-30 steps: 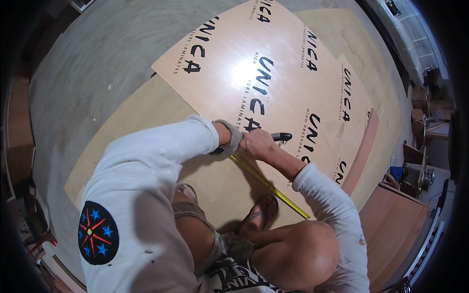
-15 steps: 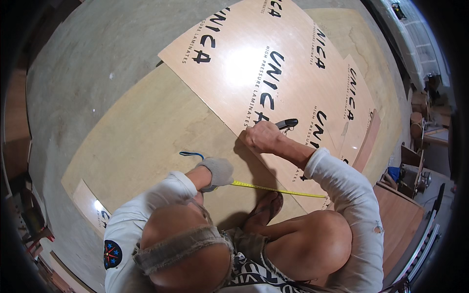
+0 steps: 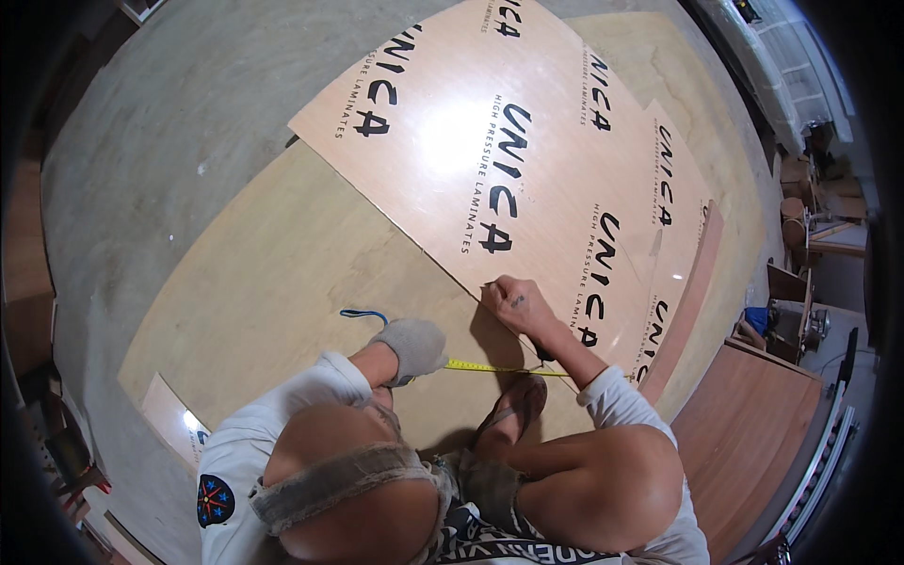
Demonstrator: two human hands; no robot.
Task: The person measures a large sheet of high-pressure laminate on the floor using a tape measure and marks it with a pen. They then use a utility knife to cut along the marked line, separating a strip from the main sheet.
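Note:
My left hand (image 3: pixel 414 350), in a grey glove, is closed around a tape measure whose case is mostly hidden. Its yellow blade (image 3: pixel 480 366) runs right, across in front of my foot, to the laminate's near side. A blue cord loop (image 3: pixel 362 313) sticks out beyond the glove. My bare right hand (image 3: pixel 519 307) is a fist at the left edge of a large printed laminate sheet (image 3: pixel 443 179). Below that wrist shows the dark end of a black-handled tool (image 3: pixel 543 351); the fist hides the rest.
Beneath the laminate lies a bigger plain tan sheet (image 3: pixel 254 245) on the grey concrete floor (image 3: pixel 141 169). A narrow brown strip (image 3: pixel 686 306) rests along the right. A wooden panel (image 3: pixel 753 414) and metal rails (image 3: pixel 819 480) are at the right; a small laminate offcut (image 3: pixel 172 414) lies left.
My right fist has moved nearer me along the laminate edge and turned, so the black handle points toward me instead of away to the right. The left hand keeps its hold.

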